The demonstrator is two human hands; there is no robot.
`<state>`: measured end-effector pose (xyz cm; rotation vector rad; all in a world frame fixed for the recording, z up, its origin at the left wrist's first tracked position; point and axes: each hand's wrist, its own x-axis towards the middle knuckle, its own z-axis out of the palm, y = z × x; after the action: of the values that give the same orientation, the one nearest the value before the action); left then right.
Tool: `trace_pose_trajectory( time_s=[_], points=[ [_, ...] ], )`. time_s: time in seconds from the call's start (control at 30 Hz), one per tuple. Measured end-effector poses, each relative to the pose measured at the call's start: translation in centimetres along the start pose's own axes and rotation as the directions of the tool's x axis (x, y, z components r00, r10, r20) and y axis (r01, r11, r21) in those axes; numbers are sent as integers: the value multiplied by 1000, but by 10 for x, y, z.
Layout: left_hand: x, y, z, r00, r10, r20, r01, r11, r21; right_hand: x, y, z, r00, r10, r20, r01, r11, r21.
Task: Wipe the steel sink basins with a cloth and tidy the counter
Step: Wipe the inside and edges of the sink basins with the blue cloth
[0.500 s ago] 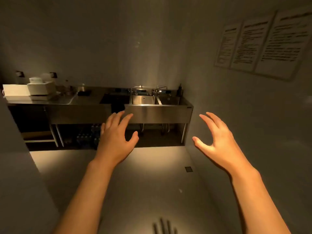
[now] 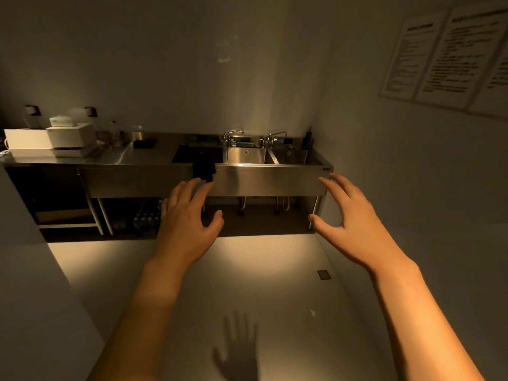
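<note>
Floor (image 2: pixel 192 270): lit in a patch ahead of the counter, carrying a hand's shadow near the bottom edge of the view.
Left hand (image 2: pixel 187 224): raised, fingers apart and relaxed, gripping nothing.
Right hand (image 2: pixel 354 224): raised alike, fingers spread, holding nothing.
Change: against half a second ago the steel counter (image 2: pixel 154 156) looms larger and both hands reach further toward it, so the person is closing in; wiping has not begun.
Dark cloth (image 2: pixel 203 170): draped over the counter's front edge, just beyond the left fingertips, likely the first thing to pick up.
Sink basins (image 2: pixel 246 155): two, side by side at the counter's right end, taps behind them.
White boxes (image 2: pixel 68 136): stacked at the counter's far left corner, awaiting tidying.
</note>
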<state>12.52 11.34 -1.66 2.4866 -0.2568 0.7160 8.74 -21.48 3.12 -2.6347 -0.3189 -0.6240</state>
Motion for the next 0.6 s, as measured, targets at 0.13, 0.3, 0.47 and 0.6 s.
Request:
trace_pose_trajectory(
  time_s=[0.13,0.3,0.47,0.6],
  points=[
    [16,-18,2,1000,-19,-20,18,1000,-9,26,-4,12,1000,-23,-5,23,1000,12],
    [35,-30,10,999,-27,-17,27,1000,-1,57,6,33,999,-37,4,37,998,55],
    [58,-46,19,997,-69,-32,70,996,53,98,25,64,998,-52,24,49,989,136],
    [88,-54,37,994,-89,-60,95,989,112,142,50,90,996,-77,45,67,978,196]
  ],
)
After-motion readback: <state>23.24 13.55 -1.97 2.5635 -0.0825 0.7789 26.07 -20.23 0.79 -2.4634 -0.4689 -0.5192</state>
